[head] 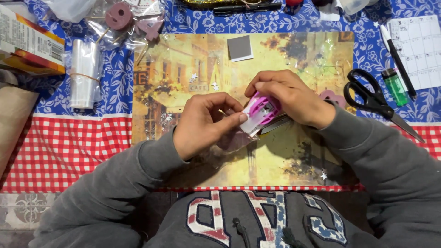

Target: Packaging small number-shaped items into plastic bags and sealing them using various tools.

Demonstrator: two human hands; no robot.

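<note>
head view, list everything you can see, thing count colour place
craft punch: 1, pink and white, held over the mat centre
picture mat: 1, yellow-brown street scene, middle of table
star cut-outs: several, silver, scattered on the mat
grey card: 1, grey square, top of the mat
scissors: 1, black handles, right of the mat
lighter: 1, green, right of the scissors
pen: 1, black and white, far right
grid sheet: 1, white, top right
plastic roll: 1, clear, left of the mat
box: 1, orange and white, top left
tablecloth: 1, blue floral and red check, under everything
left hand: 1, pinching the punch
right hand: 1, gripping the punch from above
</note>
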